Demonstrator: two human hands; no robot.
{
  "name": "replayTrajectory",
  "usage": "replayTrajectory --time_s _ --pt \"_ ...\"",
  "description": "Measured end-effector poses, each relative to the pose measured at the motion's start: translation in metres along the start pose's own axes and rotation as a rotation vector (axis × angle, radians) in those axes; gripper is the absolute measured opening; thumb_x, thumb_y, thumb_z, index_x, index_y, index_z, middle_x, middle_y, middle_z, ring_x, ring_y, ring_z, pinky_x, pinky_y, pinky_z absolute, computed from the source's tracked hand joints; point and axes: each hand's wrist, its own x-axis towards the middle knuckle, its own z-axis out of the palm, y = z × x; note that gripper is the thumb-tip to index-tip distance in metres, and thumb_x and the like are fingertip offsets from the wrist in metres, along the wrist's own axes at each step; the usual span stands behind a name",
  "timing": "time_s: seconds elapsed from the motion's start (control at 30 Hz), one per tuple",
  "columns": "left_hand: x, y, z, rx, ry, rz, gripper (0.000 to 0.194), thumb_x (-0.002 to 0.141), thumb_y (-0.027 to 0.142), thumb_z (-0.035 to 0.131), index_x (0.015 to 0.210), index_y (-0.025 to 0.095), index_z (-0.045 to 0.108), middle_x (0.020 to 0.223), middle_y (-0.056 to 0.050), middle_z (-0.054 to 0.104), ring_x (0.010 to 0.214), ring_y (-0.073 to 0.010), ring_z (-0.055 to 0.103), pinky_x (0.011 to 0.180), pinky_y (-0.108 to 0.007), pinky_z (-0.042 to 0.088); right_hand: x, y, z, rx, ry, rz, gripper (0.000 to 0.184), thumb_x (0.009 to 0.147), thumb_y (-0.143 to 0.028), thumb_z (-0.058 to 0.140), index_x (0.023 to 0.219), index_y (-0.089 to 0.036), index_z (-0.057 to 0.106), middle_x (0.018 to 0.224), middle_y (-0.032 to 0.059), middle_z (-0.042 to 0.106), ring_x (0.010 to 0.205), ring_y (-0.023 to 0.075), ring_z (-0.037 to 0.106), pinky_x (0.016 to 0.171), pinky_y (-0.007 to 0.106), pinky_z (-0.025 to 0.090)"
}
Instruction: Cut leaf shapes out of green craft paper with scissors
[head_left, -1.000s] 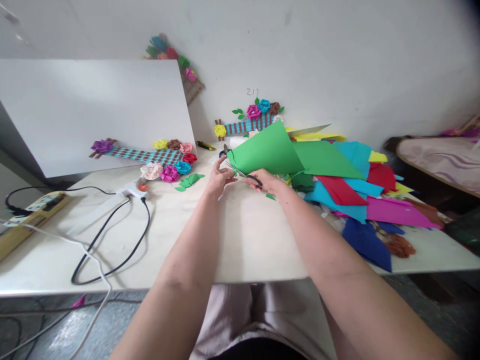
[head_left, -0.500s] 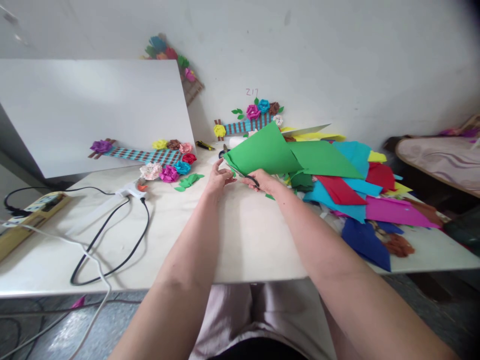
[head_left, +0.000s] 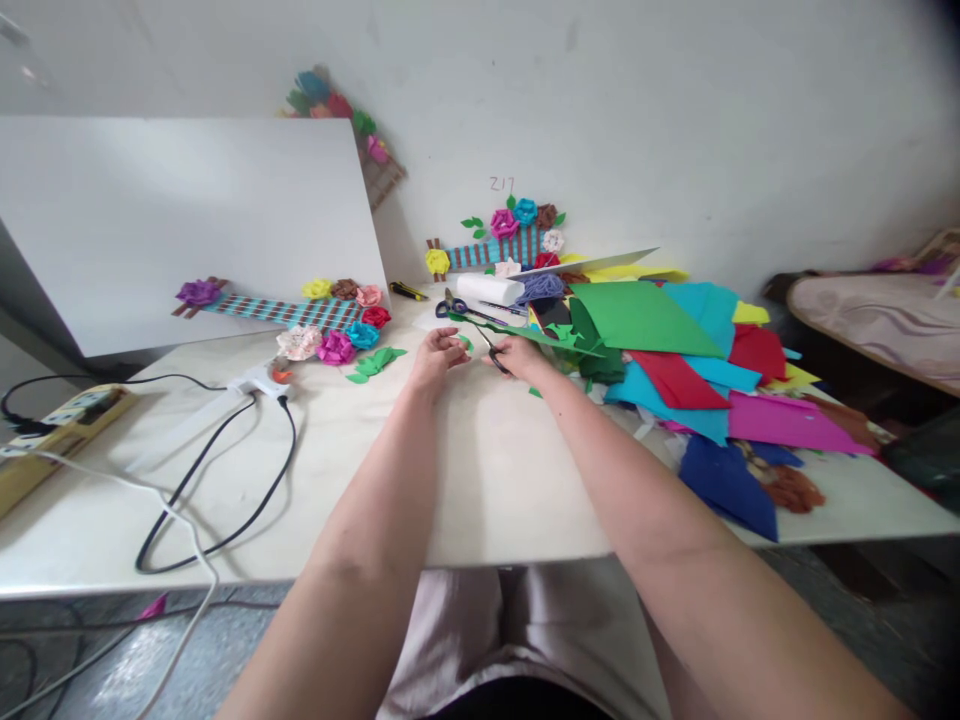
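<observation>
My right hand (head_left: 519,357) is closed round the handles of a pair of scissors (head_left: 493,349), whose blades point up and left toward my left hand. My left hand (head_left: 441,357) has its fingers curled at the narrow left end of a green sheet (head_left: 517,332), seen almost edge-on above both hands. By the left fingertips shows a small green piece (head_left: 465,343). Several cut green leaves (head_left: 377,364) lie on the table left of my left hand. A second pair of scissors (head_left: 451,306) rests just beyond my hands.
Coloured sheets (head_left: 682,385) are heaped on the right. Woven strips with paper flowers (head_left: 292,312) stand at the left and against the wall. Behind my hands are a white roll (head_left: 489,290), purple yarn (head_left: 541,288) and a yellow cutter (head_left: 409,291). A glue gun (head_left: 259,380) trails a black cord.
The green sheet has tipped down from facing me broadly to nearly edge-on, uncovering the white roll and yarn behind it. Both hands stay in about the same place.
</observation>
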Motion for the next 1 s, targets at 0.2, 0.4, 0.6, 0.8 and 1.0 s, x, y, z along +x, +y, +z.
replayTrajectory --time_s 0.2,0.4,0.6,0.8,1.0 --pt "0.002 0.003 -0.003 -0.098 0.068 0.05 0.044 0.052 0.018 0.078 0.089 0.017 0.055 0.067 0.004 0.061 0.059 -0.0093 0.058 0.067 -0.029 0.052 -0.019 -0.017 -0.013 -0.539 0.143 -0.075 0.027 0.076 -0.038 0.063 0.096 -0.024 0.075 0.103 0.008 0.072 0.1 0.0256 0.063 0.081 0.031 0.047" --pt "0.004 0.007 -0.005 -0.194 0.148 0.103 0.038 0.056 0.017 0.073 0.088 0.018 0.054 0.063 0.005 0.058 0.054 -0.0072 0.054 0.067 -0.028 0.05 -0.016 -0.018 -0.004 -0.542 0.079 -0.093 0.027 0.078 -0.032 0.06 0.097 -0.02 0.074 0.103 0.0107 0.071 0.098 0.0258 0.064 0.079 0.029 0.046" --pt "0.004 0.009 -0.003 -0.22 0.138 0.119 0.034 0.058 0.015 0.07 0.089 0.018 0.055 0.06 0.006 0.055 0.053 -0.0068 0.051 0.064 -0.025 0.048 -0.014 -0.022 0.001 -0.513 -0.01 -0.17 0.019 0.075 -0.029 0.065 0.087 -0.017 0.074 0.092 0.0134 0.072 0.087 0.026 0.065 0.07 0.028 0.046" --pt "0.003 0.008 -0.002 -0.23 0.119 0.096 0.034 0.057 0.015 0.071 0.088 0.017 0.055 0.062 0.004 0.057 0.053 -0.0069 0.051 0.059 -0.023 0.046 -0.017 -0.025 0.008 -0.597 -0.077 -0.278 0.016 0.079 -0.021 0.06 0.084 -0.015 0.074 0.096 0.0159 0.071 0.087 0.0269 0.065 0.069 0.029 0.044" --pt "0.002 0.011 -0.001 -0.234 0.141 0.075 0.035 0.056 0.015 0.073 0.086 0.016 0.055 0.061 0.004 0.057 0.051 -0.0065 0.05 0.051 -0.02 0.04 -0.028 -0.036 0.007 -0.395 -0.017 -0.359 0.021 0.081 -0.027 0.059 0.07 -0.014 0.07 0.076 0.0121 0.071 0.07 0.0212 0.063 0.061 0.027 0.042"
